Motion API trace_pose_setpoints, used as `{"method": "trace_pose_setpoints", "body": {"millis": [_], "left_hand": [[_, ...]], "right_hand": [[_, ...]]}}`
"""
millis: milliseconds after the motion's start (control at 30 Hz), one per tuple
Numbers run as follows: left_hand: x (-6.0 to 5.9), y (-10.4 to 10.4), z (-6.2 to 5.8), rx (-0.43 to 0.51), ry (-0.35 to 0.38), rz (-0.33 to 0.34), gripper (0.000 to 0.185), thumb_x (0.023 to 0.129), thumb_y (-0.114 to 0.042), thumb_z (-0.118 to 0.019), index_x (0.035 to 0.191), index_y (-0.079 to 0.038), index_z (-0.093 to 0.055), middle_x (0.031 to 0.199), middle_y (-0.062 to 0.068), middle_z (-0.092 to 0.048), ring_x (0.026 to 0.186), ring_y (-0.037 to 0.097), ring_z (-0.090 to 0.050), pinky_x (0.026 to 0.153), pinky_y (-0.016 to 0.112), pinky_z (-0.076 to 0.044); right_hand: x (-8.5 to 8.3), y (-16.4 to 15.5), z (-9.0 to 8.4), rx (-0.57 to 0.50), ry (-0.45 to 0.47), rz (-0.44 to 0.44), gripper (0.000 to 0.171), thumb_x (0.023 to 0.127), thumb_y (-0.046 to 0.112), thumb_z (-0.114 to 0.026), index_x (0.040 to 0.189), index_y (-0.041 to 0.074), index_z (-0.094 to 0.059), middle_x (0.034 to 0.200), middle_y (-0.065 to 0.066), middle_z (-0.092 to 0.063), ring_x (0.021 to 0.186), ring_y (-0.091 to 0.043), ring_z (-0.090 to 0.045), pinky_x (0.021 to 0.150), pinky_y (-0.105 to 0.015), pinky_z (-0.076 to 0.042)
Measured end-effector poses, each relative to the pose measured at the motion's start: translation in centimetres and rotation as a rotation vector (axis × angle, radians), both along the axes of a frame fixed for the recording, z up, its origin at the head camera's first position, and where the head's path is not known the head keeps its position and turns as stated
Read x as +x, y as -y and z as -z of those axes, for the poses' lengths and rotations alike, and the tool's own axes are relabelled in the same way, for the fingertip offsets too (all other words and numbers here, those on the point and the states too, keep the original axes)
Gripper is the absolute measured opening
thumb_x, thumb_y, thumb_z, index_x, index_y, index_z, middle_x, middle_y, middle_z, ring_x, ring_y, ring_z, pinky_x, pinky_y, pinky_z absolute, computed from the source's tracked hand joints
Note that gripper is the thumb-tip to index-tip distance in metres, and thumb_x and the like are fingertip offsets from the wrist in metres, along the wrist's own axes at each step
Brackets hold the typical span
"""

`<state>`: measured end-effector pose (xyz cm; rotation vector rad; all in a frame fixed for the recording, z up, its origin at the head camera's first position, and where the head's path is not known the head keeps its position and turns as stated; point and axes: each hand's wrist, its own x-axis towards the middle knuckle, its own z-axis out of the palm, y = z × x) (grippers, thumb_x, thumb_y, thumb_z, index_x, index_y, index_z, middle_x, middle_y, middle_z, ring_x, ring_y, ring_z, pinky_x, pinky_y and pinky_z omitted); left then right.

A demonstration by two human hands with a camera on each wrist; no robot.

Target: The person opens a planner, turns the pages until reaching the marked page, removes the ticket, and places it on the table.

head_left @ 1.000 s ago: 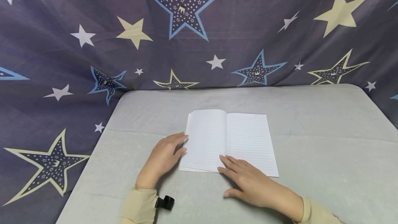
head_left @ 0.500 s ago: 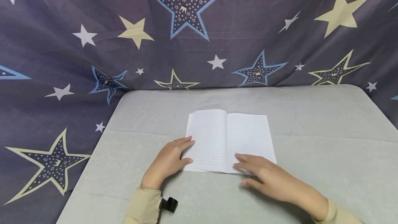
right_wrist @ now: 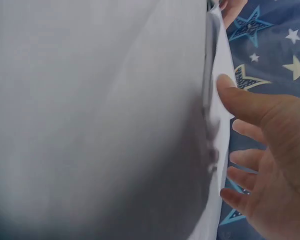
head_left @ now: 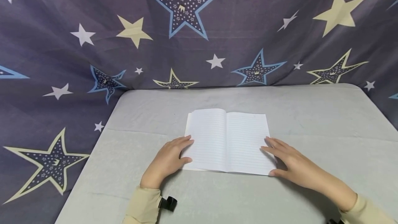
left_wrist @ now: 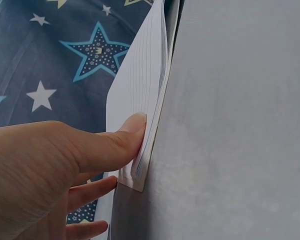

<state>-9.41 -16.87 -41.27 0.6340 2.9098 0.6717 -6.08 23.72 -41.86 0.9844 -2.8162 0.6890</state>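
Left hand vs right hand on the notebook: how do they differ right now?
The left hand rests on the notebook's left edge, fingers on the left page, thumb at the near left corner. The right hand lies at the right edge, fingers spread on the right page, thumb by the near right corner. The left page stack looks thicker than the right. Both hands are flat, neither pinching a page, both in beige sleeves.

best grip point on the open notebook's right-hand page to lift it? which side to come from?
Probably the outer right edge of the notebook, approached from the right. The book lies flat and open on the grey table, so only the free edges offer purchase. The right hand already rests there, thumb at the near corner; the left hand presses the left page.
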Motion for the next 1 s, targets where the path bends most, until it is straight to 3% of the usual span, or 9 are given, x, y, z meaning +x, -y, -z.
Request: {"method": "trace_pose_setpoints", "body": {"millis": [67, 133, 333, 500, 733, 867, 1000], "left_hand": [[0.0, 0.0, 0.1, 0.000, 0.000, 0.003, 0.059, 0.084, -0.018, -0.079, 0.137, -0.004, -0.058, 0.147, 0.010, -0.050, 0.136, 0.032, -0.044, 0.112, 0.051, -0.034], [-0.1, 0.0, 0.1, 0.000, -0.001, 0.006, 0.059, 0.084, -0.018, -0.079, 0.137, -0.004, -0.058, 0.147, 0.010, -0.050, 0.136, 0.032, -0.044, 0.112, 0.051, -0.034], [-0.1, 0.0, 0.2, -0.002, -0.005, 0.010, 0.059, 0.084, -0.019, -0.080, 0.137, -0.004, -0.058, 0.147, 0.009, -0.050, 0.136, 0.032, -0.044, 0.112, 0.051, -0.034], [-0.1, 0.2, 0.1, -0.002, 0.001, 0.006, 0.060, 0.084, -0.020, -0.080, 0.138, -0.005, -0.058, 0.147, 0.009, -0.050, 0.136, 0.032, -0.044, 0.112, 0.052, -0.034], [0.1, 0.2, 0.0, 0.009, 0.031, -0.006, 0.061, 0.085, -0.019, -0.079, 0.139, -0.005, -0.057, 0.149, 0.008, -0.048, 0.138, 0.033, -0.042, 0.113, 0.052, -0.032], [0.1, 0.3, 0.0, 0.012, 0.035, -0.001, 0.060, 0.085, -0.020, -0.079, 0.139, -0.005, -0.057, 0.149, 0.009, -0.048, 0.138, 0.033, -0.042, 0.113, 0.052, -0.032], [0.0, 0.3, 0.0, 0.011, 0.041, -0.003, 0.061, 0.085, -0.021, -0.079, 0.140, -0.007, -0.056, 0.150, 0.007, -0.047, 0.139, 0.031, -0.041, 0.113, 0.052, -0.032]], "right_hand": [[-0.3, -0.3, 0.2, 0.016, 0.018, 0.004, 0.081, 0.072, 0.032, -0.087, 0.142, 0.010, -0.055, 0.152, -0.023, -0.039, 0.133, -0.043, -0.043, 0.102, -0.056, -0.041], [-0.4, -0.6, 0.4, 0.019, 0.032, 0.000, 0.084, 0.070, 0.034, -0.088, 0.143, 0.010, -0.054, 0.153, -0.023, -0.038, 0.132, -0.043, -0.044, 0.098, -0.059, -0.042], [-0.6, -0.8, 0.7, 0.015, 0.023, -0.008, 0.076, 0.070, 0.038, -0.086, 0.136, 0.010, -0.061, 0.148, -0.018, -0.047, 0.130, -0.042, -0.045, 0.097, -0.060, -0.041], [-0.6, -0.3, 0.8, 0.015, -0.063, 0.006, 0.068, 0.073, 0.037, -0.085, 0.132, 0.011, -0.065, 0.144, -0.017, -0.052, 0.127, -0.041, -0.050, 0.096, -0.058, -0.043], [-0.9, 0.6, 0.2, 0.016, -0.053, 0.091, 0.057, 0.080, 0.034, -0.082, 0.129, 0.010, -0.066, 0.139, -0.018, -0.055, 0.121, -0.041, -0.055, 0.093, -0.059, -0.047], [-1.2, 1.1, -0.2, -0.006, -0.031, 0.159, 0.071, 0.080, 0.037, -0.083, 0.137, 0.004, -0.057, 0.144, -0.025, -0.049, 0.124, -0.045, -0.052, 0.097, -0.061, -0.044], [-1.2, 1.9, -0.9, -0.034, 0.031, 0.230, 0.098, 0.081, 0.046, -0.079, 0.152, -0.004, -0.033, 0.153, -0.029, -0.034, 0.133, -0.049, -0.041, 0.104, -0.063, -0.037]]}}
